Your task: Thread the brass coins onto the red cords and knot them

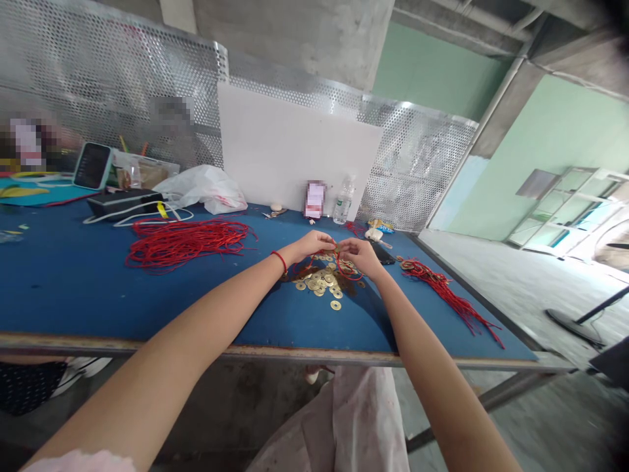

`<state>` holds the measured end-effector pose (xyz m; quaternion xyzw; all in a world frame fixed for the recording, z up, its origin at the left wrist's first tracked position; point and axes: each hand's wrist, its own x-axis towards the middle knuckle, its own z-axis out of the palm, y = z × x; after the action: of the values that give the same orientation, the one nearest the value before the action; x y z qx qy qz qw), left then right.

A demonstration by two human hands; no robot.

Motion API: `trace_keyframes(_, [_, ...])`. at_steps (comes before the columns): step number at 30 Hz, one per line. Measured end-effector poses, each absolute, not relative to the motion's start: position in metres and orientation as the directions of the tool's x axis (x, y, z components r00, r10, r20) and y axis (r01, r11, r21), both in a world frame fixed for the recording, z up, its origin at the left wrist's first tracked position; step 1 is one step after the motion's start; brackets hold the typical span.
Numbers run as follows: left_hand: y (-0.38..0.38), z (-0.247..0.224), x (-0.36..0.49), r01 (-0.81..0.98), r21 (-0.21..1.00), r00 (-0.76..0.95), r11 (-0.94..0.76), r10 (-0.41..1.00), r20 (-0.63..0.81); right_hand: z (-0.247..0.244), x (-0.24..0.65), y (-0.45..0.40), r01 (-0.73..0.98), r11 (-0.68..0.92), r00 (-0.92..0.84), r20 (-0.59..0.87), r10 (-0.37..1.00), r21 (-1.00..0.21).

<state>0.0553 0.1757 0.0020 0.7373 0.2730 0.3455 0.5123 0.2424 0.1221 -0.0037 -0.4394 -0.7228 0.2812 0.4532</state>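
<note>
Over a pile of brass coins with square holes (pixel 322 280), both hands meet with their fingertips close together. My left hand (pixel 314 244), with a red cord bracelet (pixel 280 261) on its wrist, is closed in a pinch on a red cord (pixel 344 270). Opposite it, my right hand (pixel 362 254) also pinches the cord, which hangs in a loop below the fingers. A small brass-coloured piece, apparently a coin, shows between the fingertips; which hand grips it is unclear. One coin (pixel 335 305) lies apart, nearer the table's front edge.
A heap of red cords (pixel 189 244) lies to the left, and a bundle of corded coins (pixel 445 285) to the right. Behind stand a phone (pixel 314 198) and a plastic bottle (pixel 343 202). A plastic bag (pixel 204 187) and black box (pixel 122 202) sit back left on the blue table (pixel 187 308).
</note>
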Motion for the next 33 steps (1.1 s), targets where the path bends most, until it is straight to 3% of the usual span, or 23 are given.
trace_keyframes(6, [0.177, 0.001, 0.061, 0.114, 0.89, 0.634, -0.441, 0.722, 0.277, -0.002, 0.239, 0.118, 0.487, 0.451, -0.154, 0.435, 0.887, -0.748])
trace_keyframes(15, [0.172, 0.004, 0.063, 0.179, 0.82, 0.704, -0.543, 0.653, 0.279, 0.004, 0.235, 0.106, 0.779, 0.406, -0.139, 0.499, 0.855, -0.478])
trace_keyframes(18, [0.175, 0.003, 0.064, 0.171, 0.827, 0.695, -0.536, 0.661, 0.285, 0.005, 0.236, 0.108, 0.791, 0.364, -0.041, 0.551, 0.833, -0.491])
trace_keyframes(21, [0.182, 0.002, 0.06, 0.179, 0.846, 0.631, -0.502, 0.719, 0.293, 0.007, 0.245, 0.116, 0.613, 0.311, 0.234, 0.542, 0.807, -0.726])
trace_keyframes(23, [0.187, 0.002, 0.054, 0.19, 0.866, 0.552, -0.463, 0.78, 0.296, 0.009, 0.256, 0.12, 0.34, 0.269, 0.477, 0.412, 0.776, -0.901])
trace_keyframes(25, [0.194, 0.001, 0.045, 0.195, 0.889, 0.459, -0.414, 0.84, 0.29, 0.012, 0.268, 0.122, 0.03, 0.265, 0.668, 0.217, 0.712, -0.964])
trace_keyframes(27, [0.201, 0.0, 0.037, 0.194, 0.908, 0.381, -0.372, 0.881, 0.279, 0.014, 0.279, 0.123, -0.189, 0.288, 0.765, 0.043, 0.642, -0.939])
trace_keyframes(29, [0.206, -0.001, 0.032, 0.193, 0.919, 0.33, -0.344, 0.905, 0.27, 0.013, 0.287, 0.124, -0.251, 0.303, 0.79, -0.014, 0.612, -0.919])
trace_keyframes(33, [0.208, -0.003, 0.033, 0.162, 0.931, 0.301, -0.328, 0.915, 0.27, 0.009, 0.294, 0.127, -0.16, 0.322, 0.819, 0.056, 0.571, -0.933])
